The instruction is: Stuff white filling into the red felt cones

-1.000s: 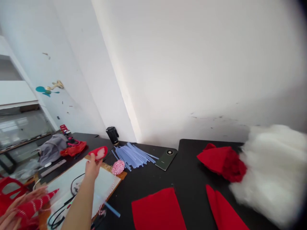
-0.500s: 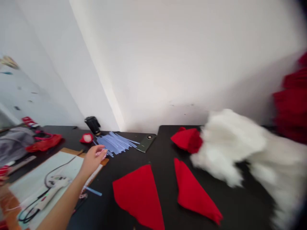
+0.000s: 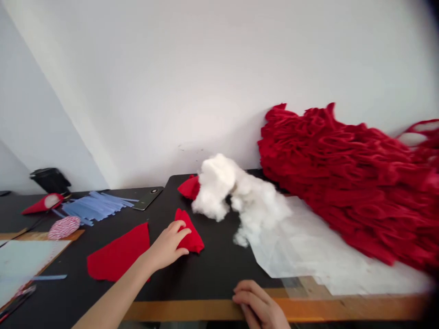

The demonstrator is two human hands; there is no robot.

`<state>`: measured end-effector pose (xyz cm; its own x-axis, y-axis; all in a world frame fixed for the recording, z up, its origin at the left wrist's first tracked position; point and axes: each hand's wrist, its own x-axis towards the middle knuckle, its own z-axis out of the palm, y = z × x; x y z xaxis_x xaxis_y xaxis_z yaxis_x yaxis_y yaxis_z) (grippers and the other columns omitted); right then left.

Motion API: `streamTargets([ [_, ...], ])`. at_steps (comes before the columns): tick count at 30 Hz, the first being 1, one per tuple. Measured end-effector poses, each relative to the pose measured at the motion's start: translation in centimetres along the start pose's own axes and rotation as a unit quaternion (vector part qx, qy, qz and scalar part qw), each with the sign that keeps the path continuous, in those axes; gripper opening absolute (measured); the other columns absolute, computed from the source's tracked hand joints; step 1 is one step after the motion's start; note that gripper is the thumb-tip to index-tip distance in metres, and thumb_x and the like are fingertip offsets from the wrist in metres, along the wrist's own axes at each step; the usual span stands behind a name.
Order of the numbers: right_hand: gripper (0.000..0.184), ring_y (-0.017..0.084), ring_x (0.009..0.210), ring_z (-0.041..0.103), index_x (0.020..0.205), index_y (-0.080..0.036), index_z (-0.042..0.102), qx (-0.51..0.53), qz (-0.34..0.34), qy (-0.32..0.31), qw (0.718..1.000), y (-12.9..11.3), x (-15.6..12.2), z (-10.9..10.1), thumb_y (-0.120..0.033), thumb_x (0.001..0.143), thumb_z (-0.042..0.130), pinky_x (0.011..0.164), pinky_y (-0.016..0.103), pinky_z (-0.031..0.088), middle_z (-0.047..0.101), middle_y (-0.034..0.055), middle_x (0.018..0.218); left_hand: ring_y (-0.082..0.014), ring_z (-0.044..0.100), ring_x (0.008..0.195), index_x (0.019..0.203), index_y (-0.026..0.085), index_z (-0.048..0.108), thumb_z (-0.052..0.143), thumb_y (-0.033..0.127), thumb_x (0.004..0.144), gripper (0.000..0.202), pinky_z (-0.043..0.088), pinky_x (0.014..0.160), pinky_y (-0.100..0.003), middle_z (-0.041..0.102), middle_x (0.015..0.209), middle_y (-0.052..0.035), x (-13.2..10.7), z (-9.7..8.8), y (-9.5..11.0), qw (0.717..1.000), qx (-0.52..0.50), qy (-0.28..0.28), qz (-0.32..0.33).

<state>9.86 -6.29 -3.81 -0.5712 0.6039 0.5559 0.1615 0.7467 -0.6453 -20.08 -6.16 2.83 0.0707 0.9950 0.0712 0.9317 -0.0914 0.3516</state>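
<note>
My left hand [image 3: 168, 246] reaches across the black table [image 3: 219, 269] and its fingers close on the near corner of a folded red felt piece [image 3: 190, 235]. A second flat red felt piece [image 3: 118, 253] lies just left of that hand. My right hand [image 3: 257, 306] rests on the wooden front edge of the table with its fingers curled and nothing visible in them. A clump of white stuffing [image 3: 240, 194] lies just beyond the folded felt, and another red felt piece [image 3: 188, 187] sits behind it.
A big heap of red felt [image 3: 350, 169] leans on the wall at right, over a clear plastic sheet [image 3: 308, 251]. At left are blue sticks [image 3: 89, 208], a phone [image 3: 147, 198], a red-white twine ball [image 3: 64, 227], a stuffed red cone [image 3: 43, 203], a black pot [image 3: 50, 180] and a white board [image 3: 24, 260].
The view has swung right, bringing the red heap into sight. My left hand let go of the stuffed red cone at the far left and came over to the folded felt. My right hand has appeared.
</note>
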Motion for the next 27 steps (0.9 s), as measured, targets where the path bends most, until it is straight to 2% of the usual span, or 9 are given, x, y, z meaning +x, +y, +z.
streamTargets([
  [3,0.026,0.017,0.089,0.068,0.096,-0.022,0.063,-0.008,0.002,-0.036,0.999,0.0,-0.5,-1.8,-0.011,0.087,0.041,0.076,0.021,0.056,0.065,0.0094,0.1,-0.0261,0.055,0.104,0.1,0.023,0.067,0.052,0.021,0.078,0.026,0.04,0.095,-0.04,0.062,0.105,-0.0085,1.3,1.5,0.4,1.0,0.016,0.008,0.0],
  [7,0.036,0.026,0.119,0.053,0.118,-0.022,0.057,-0.145,0.015,-0.001,0.989,1.9,1.4,-3.9,-0.01,0.087,0.042,0.097,0.038,0.049,0.053,0.0138,0.129,-0.0237,0.057,0.096,0.099,0.022,0.067,0.045,0.023,0.084,0.027,0.042,0.09,-0.038,0.063,0.1,-0.0083,1.3,1.8,1.2,1.0,0.015,0.009,-0.007],
  [12,0.036,0.039,0.114,0.051,0.113,-0.016,0.062,-0.246,0.102,-0.051,0.963,5.3,7.2,-2.3,-0.004,0.08,0.053,0.088,0.06,0.046,0.052,0.0215,0.127,-0.0213,0.061,0.089,0.092,0.023,0.068,0.042,0.02,0.084,0.027,0.045,0.085,-0.034,0.065,0.095,-0.0056,1.3,2.1,2.6,0.999,0.007,0.031,-0.014],
  [16,0.022,0.026,0.094,0.063,0.077,-0.017,0.068,-0.16,0.076,-0.091,0.98,6.4,8.3,-1.1,-0.001,0.078,0.053,0.086,0.041,0.052,0.069,0.01,0.092,-0.0213,0.061,0.09,0.087,0.023,0.063,0.039,0.019,0.083,0.025,0.047,0.084,-0.034,0.064,0.096,-0.0048,1.8,1.8,2.2,0.992,-0.001,0.112,-0.062],
  [18,0.024,0.019,0.091,0.064,0.078,-0.02,0.068,-0.111,0.061,-0.093,0.988,6.3,7.8,-1.9,-0.004,0.081,0.05,0.084,0.031,0.052,0.07,0.0044,0.091,-0.0233,0.06,0.093,0.087,0.022,0.06,0.038,0.019,0.082,0.023,0.045,0.087,-0.037,0.062,0.096,-0.0066,2.2,1.2,1.7,0.978,-0.001,0.182,-0.103],
  [20,0.018,0.018,0.088,0.065,0.087,-0.02,0.068,0.008,0.118,-0.044,0.992,5.9,7.2,-3.5,-0.015,0.086,0.051,0.08,0.03,0.053,0.071,0.0035,0.094,-0.0261,0.058,0.094,0.088,0.021,0.057,0.038,0.021,0.081,0.02,0.044,0.088,-0.041,0.059,0.093,-0.0087,2.8,0.5,1.6,0.959,-0.001,0.248,-0.14],
  [22,0.016,0.018,0.084,0.066,0.091,-0.02,0.068,0.212,0.216,0.043,0.952,5.2,6.9,-5.3,-0.032,0.083,0.06,0.078,0.032,0.054,0.072,0.0037,0.093,-0.0271,0.057,0.093,0.088,0.02,0.056,0.038,0.023,0.082,0.019,0.044,0.088,-0.041,0.058,0.092,-0.0094,3.4,0.2,2.2,0.945,-0.006,0.29,-0.153],
  [24,0.025,0.017,0.082,0.066,0.083,-0.021,0.069,0.416,0.288,0.111,0.856,4.4,6.8,-6.8,-0.04,0.069,0.075,0.078,0.03,0.053,0.072,0.0021,0.09,-0.0259,0.058,0.092,0.087,0.02,0.056,0.04,0.025,0.083,0.018,0.045,0.087,-0.038,0.058,0.092,-0.0088,4.1,0.3,3.6,0.942,-0.016,0.304,-0.139],
  [27,0.028,0.011,0.076,0.066,0.075,-0.021,0.069,0.569,0.324,0.151,0.741,3.6,6.7,-7.9,-0.032,0.056,0.086,0.075,0.022,0.053,0.071,-0.0018,0.085,-0.0245,0.059,0.091,0.09,0.02,0.058,0.039,0.024,0.084,0.02,0.046,0.086,-0.037,0.059,0.095,-0.0085,4.9,1.3,6.2,0.949,-0.03,0.294,-0.108],
])
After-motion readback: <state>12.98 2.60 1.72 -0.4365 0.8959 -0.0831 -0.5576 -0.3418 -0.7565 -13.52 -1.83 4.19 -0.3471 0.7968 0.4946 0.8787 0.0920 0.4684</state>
